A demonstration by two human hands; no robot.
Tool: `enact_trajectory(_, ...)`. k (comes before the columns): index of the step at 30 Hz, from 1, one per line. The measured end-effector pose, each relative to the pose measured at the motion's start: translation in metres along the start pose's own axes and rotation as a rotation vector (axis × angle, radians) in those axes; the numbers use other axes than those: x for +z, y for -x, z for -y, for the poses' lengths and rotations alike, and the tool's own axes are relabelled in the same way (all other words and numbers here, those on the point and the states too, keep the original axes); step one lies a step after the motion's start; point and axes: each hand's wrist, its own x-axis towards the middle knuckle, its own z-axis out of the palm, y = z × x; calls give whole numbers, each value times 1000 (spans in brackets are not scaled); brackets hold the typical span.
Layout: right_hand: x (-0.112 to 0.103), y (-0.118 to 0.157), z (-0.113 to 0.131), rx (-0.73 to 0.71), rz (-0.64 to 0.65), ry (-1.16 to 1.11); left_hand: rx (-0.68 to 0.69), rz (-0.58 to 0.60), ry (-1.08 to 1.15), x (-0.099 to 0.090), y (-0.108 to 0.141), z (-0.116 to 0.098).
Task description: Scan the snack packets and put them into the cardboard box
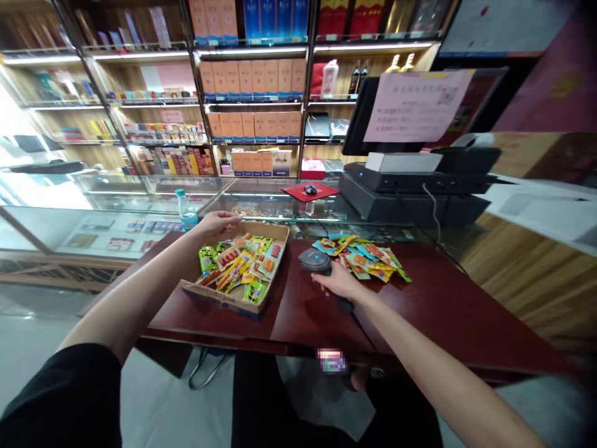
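From my remote seat, the left hand (217,224) lies open across the rim of a shallow brown cardboard tray (224,300) of bright snack packets (237,267) at 12 o'clock. The right hand (338,281) rests on a black handheld barcode scanner (314,260) (grip unclear) at 1 o'clock, just beside loose colourful foil packets (361,258) on the dark red wooden tabletop (308,323).

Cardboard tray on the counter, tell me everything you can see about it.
It is a shallow, open brown cardboard tray, apparently a cut-down box, with low walls and some blue print along its near edge. It sits at an angle on the dark red counter, holding a loose heap of flat snack packets in yellow, green and red. The person's left hand reaches its far corner, the fingertips at or just beside the rim.
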Motion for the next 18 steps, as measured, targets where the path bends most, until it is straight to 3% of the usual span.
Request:
enact_trajectory(3, 9, -6, 3, -32, 17, -11, 27, 14, -53, -10, 6, 0)
enact_trajectory(5, 10, -5, 3, -44, 20, -19, 7, 82, -78, 0, 4, 4)
enact_trajectory(7, 5, 0, 1, -41, 13, -28, -1, 158, -102, 23, -1, 11)
enact_trajectory(10, -12, 13, -8, -4, -44, -41, 3, 250, -133, 73, -9, 24)
enact_trajectory(18, -69, 59, -47, 170, -261, -28, 1, 507, -250, 237, -10, 56)
